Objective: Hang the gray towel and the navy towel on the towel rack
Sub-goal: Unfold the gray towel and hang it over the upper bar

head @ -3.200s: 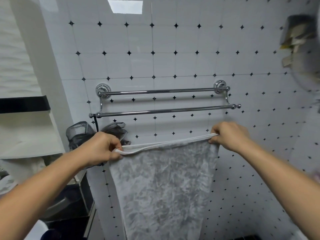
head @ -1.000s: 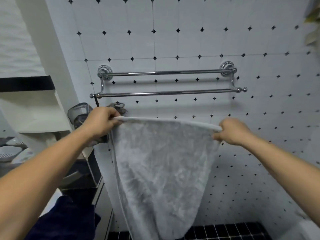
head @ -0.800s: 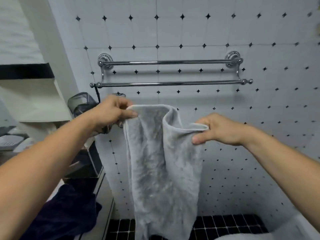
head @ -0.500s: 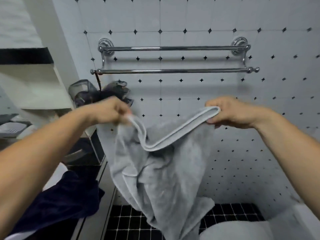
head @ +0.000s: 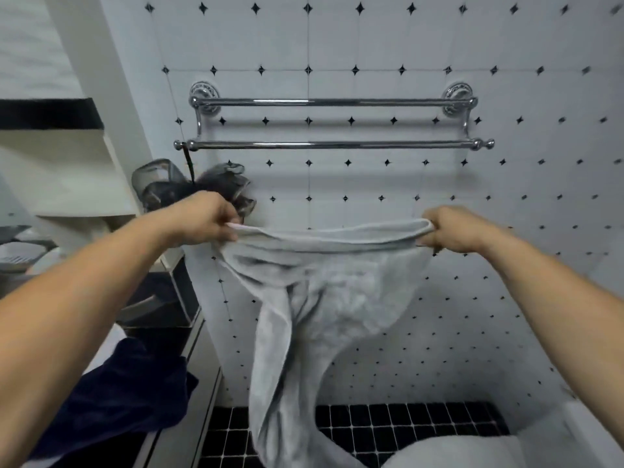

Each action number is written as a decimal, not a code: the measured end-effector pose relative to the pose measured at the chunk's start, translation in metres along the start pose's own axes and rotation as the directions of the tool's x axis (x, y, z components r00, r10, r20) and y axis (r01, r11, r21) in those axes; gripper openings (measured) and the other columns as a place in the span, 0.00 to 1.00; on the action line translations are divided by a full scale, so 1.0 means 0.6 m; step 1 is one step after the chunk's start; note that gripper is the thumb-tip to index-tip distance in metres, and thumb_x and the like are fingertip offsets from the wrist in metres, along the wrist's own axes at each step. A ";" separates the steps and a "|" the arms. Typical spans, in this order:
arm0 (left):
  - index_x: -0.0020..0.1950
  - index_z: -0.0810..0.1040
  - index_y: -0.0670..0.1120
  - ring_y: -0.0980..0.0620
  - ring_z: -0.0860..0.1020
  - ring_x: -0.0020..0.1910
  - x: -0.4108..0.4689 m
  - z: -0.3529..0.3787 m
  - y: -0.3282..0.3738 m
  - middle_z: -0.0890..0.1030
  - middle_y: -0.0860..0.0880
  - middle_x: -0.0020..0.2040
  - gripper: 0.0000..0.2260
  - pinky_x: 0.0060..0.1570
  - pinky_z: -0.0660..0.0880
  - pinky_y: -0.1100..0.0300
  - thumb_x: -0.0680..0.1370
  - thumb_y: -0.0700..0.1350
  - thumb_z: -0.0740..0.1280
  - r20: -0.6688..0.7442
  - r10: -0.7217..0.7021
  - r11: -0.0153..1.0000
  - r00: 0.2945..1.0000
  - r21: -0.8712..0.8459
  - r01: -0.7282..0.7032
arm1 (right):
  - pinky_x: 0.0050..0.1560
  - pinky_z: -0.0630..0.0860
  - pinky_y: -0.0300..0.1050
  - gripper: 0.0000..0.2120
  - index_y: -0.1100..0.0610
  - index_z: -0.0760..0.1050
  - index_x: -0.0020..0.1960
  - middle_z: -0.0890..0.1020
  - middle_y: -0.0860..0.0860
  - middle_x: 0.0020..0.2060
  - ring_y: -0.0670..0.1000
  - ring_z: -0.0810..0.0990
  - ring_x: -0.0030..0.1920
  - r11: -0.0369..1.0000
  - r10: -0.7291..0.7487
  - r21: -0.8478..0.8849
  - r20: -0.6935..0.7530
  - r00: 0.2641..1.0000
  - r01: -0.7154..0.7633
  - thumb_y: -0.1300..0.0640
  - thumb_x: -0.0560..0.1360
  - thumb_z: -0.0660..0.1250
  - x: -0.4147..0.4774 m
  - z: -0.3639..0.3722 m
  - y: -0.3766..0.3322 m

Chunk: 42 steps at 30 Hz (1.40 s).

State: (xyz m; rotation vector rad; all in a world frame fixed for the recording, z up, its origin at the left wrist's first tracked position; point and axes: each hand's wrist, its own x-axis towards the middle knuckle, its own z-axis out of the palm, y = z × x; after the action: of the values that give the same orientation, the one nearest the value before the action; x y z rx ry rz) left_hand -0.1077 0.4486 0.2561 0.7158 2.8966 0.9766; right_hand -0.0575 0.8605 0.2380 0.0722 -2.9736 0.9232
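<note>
We see a dim, cool, even light with no strong glare; only thin highlights run along the chrome rack (head: pixel 332 102). Its bars cast soft shadows on the wall (head: pixel 371 45) just below them. The wide lens bends straight lines toward the edges, and the tile marks smear at the top right corner.

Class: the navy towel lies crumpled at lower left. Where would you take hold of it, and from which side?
Grip the navy towel at its right-hand edge, coming from above and the right: that edge overhangs the ledge and is free, while the rest lies bunched and partly hidden behind the left forearm.
</note>
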 end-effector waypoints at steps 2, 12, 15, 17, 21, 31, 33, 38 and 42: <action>0.37 0.82 0.47 0.52 0.75 0.26 -0.002 -0.007 -0.012 0.78 0.50 0.28 0.07 0.24 0.70 0.63 0.73 0.37 0.72 -0.056 0.061 0.996 0.997 -0.055 -0.064 | 0.42 0.82 0.44 0.04 0.62 0.79 0.48 0.84 0.55 0.40 0.53 0.82 0.43 0.953 -0.108 0.287 0.028 0.994 0.095 0.65 0.73 0.71 0.001 0.003 0.012; 0.36 0.81 0.48 0.56 0.74 0.27 -0.011 -0.029 -0.031 0.78 0.53 0.26 0.08 0.29 0.72 0.59 0.73 0.37 0.73 -0.179 -0.071 0.995 0.981 -0.076 0.058 | 0.34 0.74 0.34 0.04 0.61 0.78 0.43 0.80 0.48 0.32 0.47 0.78 0.34 0.785 -0.095 0.606 -0.079 0.992 0.124 0.67 0.72 0.71 0.001 0.019 0.030; 0.39 0.81 0.46 0.52 0.74 0.32 -0.010 -0.030 -0.033 0.79 0.48 0.32 0.05 0.35 0.72 0.58 0.74 0.37 0.72 -0.355 -0.101 0.987 0.930 -0.150 0.050 | 0.37 0.81 0.39 0.13 0.58 0.83 0.53 0.82 0.51 0.36 0.46 0.83 0.36 0.451 -0.228 0.887 0.003 0.974 0.103 0.67 0.70 0.68 -0.017 0.016 0.022; 0.38 0.81 0.46 0.56 0.74 0.28 -0.018 -0.032 -0.038 0.79 0.52 0.29 0.06 0.29 0.72 0.63 0.73 0.37 0.73 -0.314 -0.094 0.993 0.945 -0.097 0.067 | 0.33 0.78 0.36 0.15 0.59 0.81 0.57 0.83 0.48 0.34 0.43 0.82 0.33 0.578 -0.325 0.815 0.278 0.904 -0.043 0.67 0.72 0.70 -0.037 0.032 0.016; 0.38 0.79 0.52 0.57 0.77 0.31 -0.028 -0.020 -0.035 0.80 0.54 0.31 0.06 0.33 0.72 0.62 0.74 0.43 0.73 -0.171 -0.017 0.942 0.985 0.328 0.073 | 0.52 0.79 0.51 0.03 0.62 0.77 0.46 0.81 0.58 0.39 0.50 0.82 0.37 0.651 0.094 0.754 0.033 0.995 -0.087 0.68 0.75 0.68 -0.006 0.054 0.033; 0.40 0.76 0.56 0.49 0.80 0.39 0.033 -0.012 -0.009 0.80 0.55 0.35 0.05 0.38 0.76 0.53 0.75 0.49 0.68 -0.431 -0.097 0.905 0.897 0.337 0.260 | 0.26 0.59 0.39 0.05 0.57 0.78 0.41 0.77 0.52 0.32 0.47 0.67 0.28 0.708 0.271 0.705 -0.217 0.938 -0.041 0.57 0.73 0.73 0.049 0.015 0.041; 0.41 0.74 0.52 0.46 0.82 0.34 0.051 0.002 0.002 0.80 0.51 0.33 0.05 0.34 0.76 0.52 0.77 0.47 0.66 -0.429 -0.180 0.946 0.885 0.170 0.275 | 0.20 0.61 0.36 0.04 0.59 0.77 0.45 0.79 0.53 0.36 0.46 0.71 0.24 0.603 0.291 0.795 -0.145 0.946 -0.064 0.59 0.75 0.71 0.066 0.006 0.048; 0.46 0.72 0.41 0.41 0.80 0.24 0.091 0.024 0.013 0.77 0.42 0.28 0.03 0.19 0.69 0.61 0.79 0.39 0.64 -0.320 -0.430 0.844 0.844 -0.475 0.250 | 0.25 0.80 0.42 0.04 0.63 0.74 0.51 0.83 0.58 0.45 0.59 0.86 0.37 0.339 0.280 0.938 -0.027 0.960 -0.072 0.62 0.78 0.65 0.091 -0.008 0.038; 0.42 0.75 0.39 0.44 0.78 0.24 0.104 0.023 0.015 0.72 0.44 0.32 0.04 0.24 0.79 0.58 0.77 0.36 0.67 -0.302 -0.446 0.758 0.843 -0.629 0.176 | 0.28 0.81 0.41 0.05 0.65 0.73 0.50 0.81 0.62 0.47 0.56 0.86 0.32 0.306 0.322 0.951 -0.055 0.945 -0.049 0.63 0.77 0.66 0.116 -0.008 0.056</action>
State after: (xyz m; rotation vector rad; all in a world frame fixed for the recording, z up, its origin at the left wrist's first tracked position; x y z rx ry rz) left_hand -0.1579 0.4891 0.2590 -0.0646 2.6039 2.0362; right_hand -0.1286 0.8882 0.2256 -0.3583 -1.7782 2.3760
